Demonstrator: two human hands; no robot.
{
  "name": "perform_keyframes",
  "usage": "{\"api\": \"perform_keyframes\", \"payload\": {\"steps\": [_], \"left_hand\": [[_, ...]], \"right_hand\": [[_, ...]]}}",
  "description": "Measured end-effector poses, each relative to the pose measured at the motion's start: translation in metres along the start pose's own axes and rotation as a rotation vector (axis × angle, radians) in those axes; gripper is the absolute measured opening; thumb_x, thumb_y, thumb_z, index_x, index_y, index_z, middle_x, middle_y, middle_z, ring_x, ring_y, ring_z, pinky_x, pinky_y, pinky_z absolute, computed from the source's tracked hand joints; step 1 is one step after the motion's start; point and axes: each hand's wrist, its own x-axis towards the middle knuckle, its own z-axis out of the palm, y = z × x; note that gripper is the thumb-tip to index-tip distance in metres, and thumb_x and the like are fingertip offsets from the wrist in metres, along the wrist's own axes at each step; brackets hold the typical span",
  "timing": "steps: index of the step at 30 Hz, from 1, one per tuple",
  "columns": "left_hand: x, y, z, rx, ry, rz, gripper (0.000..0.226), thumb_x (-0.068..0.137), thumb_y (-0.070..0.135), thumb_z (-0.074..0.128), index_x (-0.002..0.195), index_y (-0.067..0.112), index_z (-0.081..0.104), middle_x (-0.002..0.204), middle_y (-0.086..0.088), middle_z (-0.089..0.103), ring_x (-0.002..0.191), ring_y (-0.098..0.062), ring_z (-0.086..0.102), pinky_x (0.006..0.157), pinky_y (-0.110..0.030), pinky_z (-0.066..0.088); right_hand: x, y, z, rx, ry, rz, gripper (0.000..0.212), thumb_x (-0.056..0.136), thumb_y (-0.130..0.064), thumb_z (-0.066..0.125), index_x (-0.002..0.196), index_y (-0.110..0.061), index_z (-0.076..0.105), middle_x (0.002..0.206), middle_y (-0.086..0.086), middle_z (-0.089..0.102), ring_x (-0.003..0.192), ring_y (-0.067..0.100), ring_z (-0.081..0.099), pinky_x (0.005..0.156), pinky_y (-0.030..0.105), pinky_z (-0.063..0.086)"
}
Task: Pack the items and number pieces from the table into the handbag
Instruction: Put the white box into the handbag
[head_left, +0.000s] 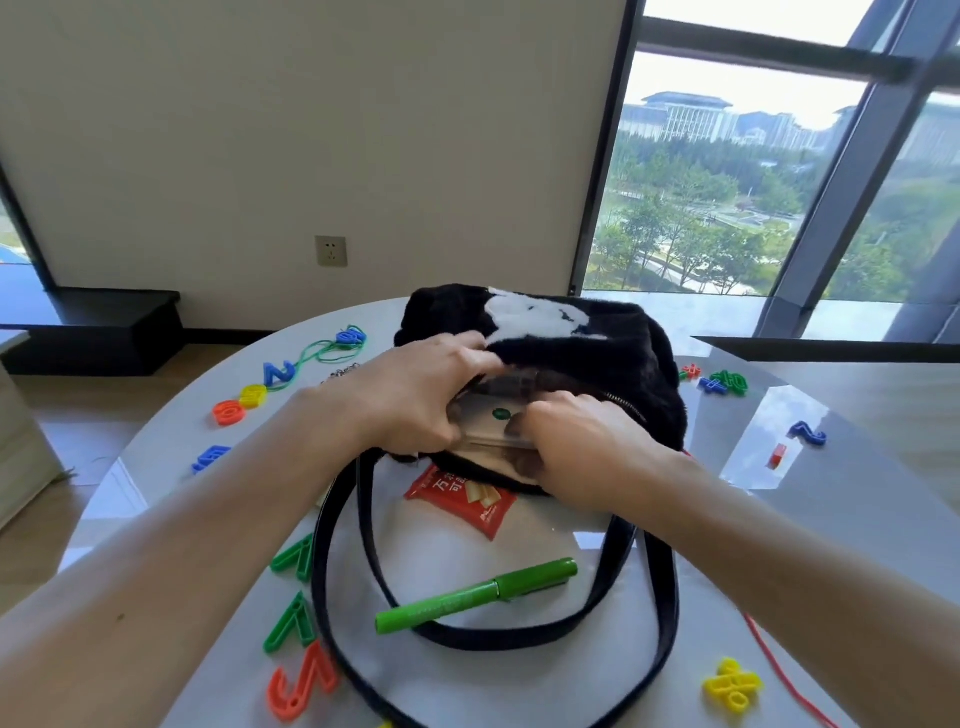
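A soft black plush handbag (550, 358) with a fuzzy white patch lies on its side in the middle of a round, glossy pale table (857, 499). Its zipped mouth faces the person, and its two long, flat black straps (660, 597) loop across the tabletop towards them.

The left hand (415, 395) has its fingers curled over the upper plush lip of the mouth, gripping it and holding the bag open. The right hand (582, 441) has its fingers bent round a flat, clear plastic case (488, 421) with a small green dot. The case sits half inside the opening, between the two hands.

Just in front of the bag, inside the strap loop, lies a crinkly red snack packet (460, 501). Nearer the person, a smooth green marker (478, 595) rests across the straps.

Hollow plastic number pieces are scattered around the bag:
- Left: two green sevens (291, 623), an orange five (301, 680) and a blue five (210, 457).
- Far left: several pieces threaded on a green string (311, 358).
- Right: a blue two (808, 434) and a yellow piece (732, 683), which lies near a thin red cord (774, 660).
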Motion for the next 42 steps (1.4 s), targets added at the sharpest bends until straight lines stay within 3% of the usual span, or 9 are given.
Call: {"api": "perform_keyframes", "payload": {"steps": [6,8,12,17,22,28,32,35,42], "left_hand": [[-0.001,-0.008,0.014,-0.01,-0.115,-0.079,0.041,0.082,0.024,0.067,0.122,0.03,0.061,0.109,0.016,0.05,0.107,-0.008,0.05,0.083,-0.018,0.036],[0.001,-0.007,0.013,-0.025,-0.139,-0.102,0.038,0.084,0.026,0.065,0.121,0.032,0.059,0.116,0.011,0.056,0.109,-0.011,0.054,0.092,-0.026,0.044],[0.007,-0.01,0.001,-0.076,-0.137,-0.154,0.037,0.085,0.038,0.062,0.117,0.04,0.043,0.116,0.009,0.055,0.095,-0.013,0.058,0.086,-0.038,0.052],[0.025,-0.001,-0.006,-0.124,-0.069,-0.123,0.036,0.089,0.041,0.059,0.121,0.041,0.043,0.114,0.014,0.058,0.098,-0.009,0.058,0.087,-0.034,0.05],[0.047,0.022,-0.03,-0.143,-0.333,-0.199,0.047,0.091,0.038,0.057,0.136,0.034,0.043,0.121,0.007,0.058,0.11,-0.017,0.057,0.091,-0.038,0.049],[0.069,0.055,-0.11,-0.329,-0.619,-0.374,0.044,0.09,0.038,0.058,0.132,0.031,0.049,0.127,0.008,0.056,0.114,-0.014,0.055,0.098,-0.036,0.047],[0.063,0.081,-0.138,-0.481,-0.637,-0.455,0.04,0.085,0.042,0.057,0.124,0.035,0.051,0.12,0.013,0.054,0.109,-0.007,0.054,0.095,-0.032,0.048],[0.054,0.095,-0.144,-0.597,-0.654,-0.49,0.039,0.082,0.047,0.055,0.12,0.041,0.049,0.114,0.02,0.047,0.103,0.005,0.045,0.088,-0.018,0.04],[0.052,0.06,-0.113,-0.616,-0.563,-0.537,0.037,0.088,0.039,0.055,0.124,0.032,0.052,0.115,0.018,0.046,0.106,-0.004,0.045,0.081,-0.013,0.039]], "right_hand": [[-0.005,0.019,-0.053,0.37,0.193,0.059,0.02,0.081,-0.053,0.062,0.082,-0.034,0.07,0.068,-0.019,0.062,0.07,0.002,0.057,0.06,0.03,0.049],[0.005,0.034,-0.064,0.428,0.344,0.111,0.02,0.083,-0.046,0.066,0.074,-0.029,0.067,0.06,-0.015,0.058,0.063,0.003,0.055,0.062,0.033,0.05],[0.034,0.067,-0.065,0.466,0.419,0.145,0.02,0.086,-0.037,0.07,0.072,-0.023,0.068,0.066,-0.01,0.064,0.069,0.013,0.061,0.069,0.04,0.055],[0.062,0.08,-0.037,0.471,0.303,0.133,0.015,0.085,-0.044,0.068,0.079,-0.03,0.066,0.087,-0.012,0.065,0.084,0.014,0.061,0.078,0.041,0.054],[0.044,0.072,-0.031,0.625,0.05,0.141,0.018,0.087,-0.044,0.066,0.103,-0.036,0.061,0.115,-0.021,0.044,0.101,0.01,0.054,0.082,0.036,0.052],[0.007,0.099,-0.119,0.852,-0.24,0.264,0.022,0.089,-0.036,0.064,0.111,-0.032,0.059,0.115,-0.018,0.042,0.106,0.008,0.055,0.088,0.034,0.051],[-0.014,0.092,-0.166,0.937,-0.399,0.289,0.024,0.09,-0.031,0.06,0.113,-0.026,0.058,0.113,-0.01,0.045,0.103,0.013,0.056,0.09,0.034,0.05],[-0.018,0.089,-0.187,0.986,-0.46,0.265,0.021,0.091,-0.033,0.06,0.111,-0.026,0.057,0.111,-0.009,0.045,0.099,0.011,0.056,0.088,0.031,0.05],[0.055,0.097,-0.168,0.948,-0.351,0.354,0.028,0.09,-0.03,0.063,0.117,-0.026,0.058,0.107,-0.011,0.052,0.097,0.007,0.057,0.088,0.036,0.052]]}}
